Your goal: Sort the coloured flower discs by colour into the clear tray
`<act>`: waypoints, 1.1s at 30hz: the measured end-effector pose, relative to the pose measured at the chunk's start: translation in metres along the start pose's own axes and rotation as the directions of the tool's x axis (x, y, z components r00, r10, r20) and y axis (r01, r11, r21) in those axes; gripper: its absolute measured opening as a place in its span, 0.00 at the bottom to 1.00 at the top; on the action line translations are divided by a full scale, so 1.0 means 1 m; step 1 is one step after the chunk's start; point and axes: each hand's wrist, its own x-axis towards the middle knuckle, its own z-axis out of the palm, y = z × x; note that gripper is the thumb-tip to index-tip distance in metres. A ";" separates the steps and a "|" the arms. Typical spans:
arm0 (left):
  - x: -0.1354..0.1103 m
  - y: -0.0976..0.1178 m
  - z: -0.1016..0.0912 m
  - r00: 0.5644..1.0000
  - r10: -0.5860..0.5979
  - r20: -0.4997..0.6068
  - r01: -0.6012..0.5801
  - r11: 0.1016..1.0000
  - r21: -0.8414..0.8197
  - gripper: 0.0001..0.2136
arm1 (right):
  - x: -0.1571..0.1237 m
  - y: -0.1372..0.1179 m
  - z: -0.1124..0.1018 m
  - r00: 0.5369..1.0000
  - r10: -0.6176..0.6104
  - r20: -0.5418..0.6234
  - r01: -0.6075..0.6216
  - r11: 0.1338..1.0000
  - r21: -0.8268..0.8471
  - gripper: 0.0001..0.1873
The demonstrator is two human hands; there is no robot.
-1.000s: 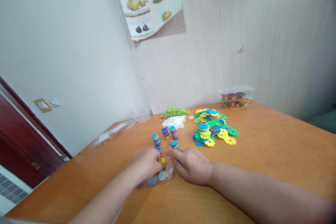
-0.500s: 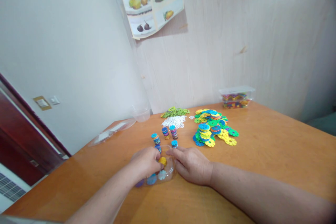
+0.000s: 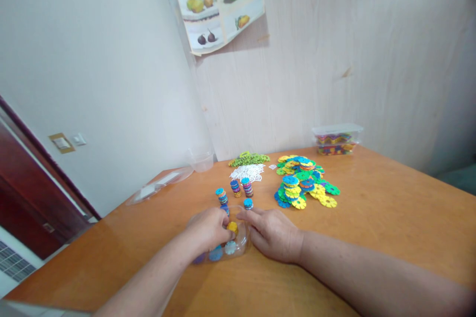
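My left hand point(image 3: 206, 230) rests in a clear plastic container point(image 3: 242, 245) on the wooden table point(image 3: 372, 218), fingers curled around a yellow toothed disc point(image 3: 232, 227). Blue and pale discs point(image 3: 223, 251) lie in the container under that hand. My right hand point(image 3: 273, 233) lies against the container's right side, fingers bent along its rim. Just beyond the hands stand several short stacks of small coloured discs point(image 3: 234, 190).
A heap of larger yellow, green and blue discs point(image 3: 303, 185) lies to the right. White pieces point(image 3: 247, 172) and green pieces point(image 3: 248, 159) sit near the wall. A lidded clear box point(image 3: 336, 139) of coloured parts, a clear cup point(image 3: 201, 161) and a clear lid point(image 3: 159, 185) are also on the table.
Both hands stay at the container. The view has shifted slightly, so everything sits a little further right and lower.
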 end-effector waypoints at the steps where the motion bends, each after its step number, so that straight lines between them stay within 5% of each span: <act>1: 0.001 -0.002 0.000 1.000 0.008 0.011 -0.007 1.000 -0.007 0.06 | 0.000 0.000 0.000 1.000 -0.002 0.000 0.002 1.000 0.003 0.21; 9: 0.006 -0.020 -0.010 0.998 -0.002 0.061 0.020 0.956 -0.293 0.09 | -0.001 0.001 0.001 1.000 -0.004 0.004 0.004 1.000 -0.002 0.21; 13: 0.002 -0.029 -0.037 0.993 -0.037 -0.116 -0.024 0.875 -0.484 0.15 | -0.002 0.002 0.002 1.000 -0.021 -0.012 0.021 1.000 -0.001 0.22; 18: 0.008 -0.059 -0.047 0.884 -0.233 -0.405 -0.112 0.736 -0.668 0.21 | -0.002 0.005 0.005 1.000 0.012 -0.024 -0.012 1.000 -0.018 0.27; 25: 0.039 -0.097 -0.019 0.735 -0.483 -0.476 -0.186 0.531 -0.827 0.22 | 0.001 0.013 0.008 0.968 0.221 -0.118 -0.223 0.975 -0.005 0.26; 30: 0.056 -0.104 0.003 0.634 -0.568 -0.525 -0.160 0.568 -0.808 0.20 | 0.005 0.025 0.012 0.930 0.300 -0.214 -0.293 0.954 0.065 0.23; 33: 0.061 -0.105 0.012 0.647 -0.517 -0.560 -0.107 0.665 -0.739 0.19 | 0.008 0.033 0.015 0.911 0.318 -0.263 -0.295 0.947 0.126 0.20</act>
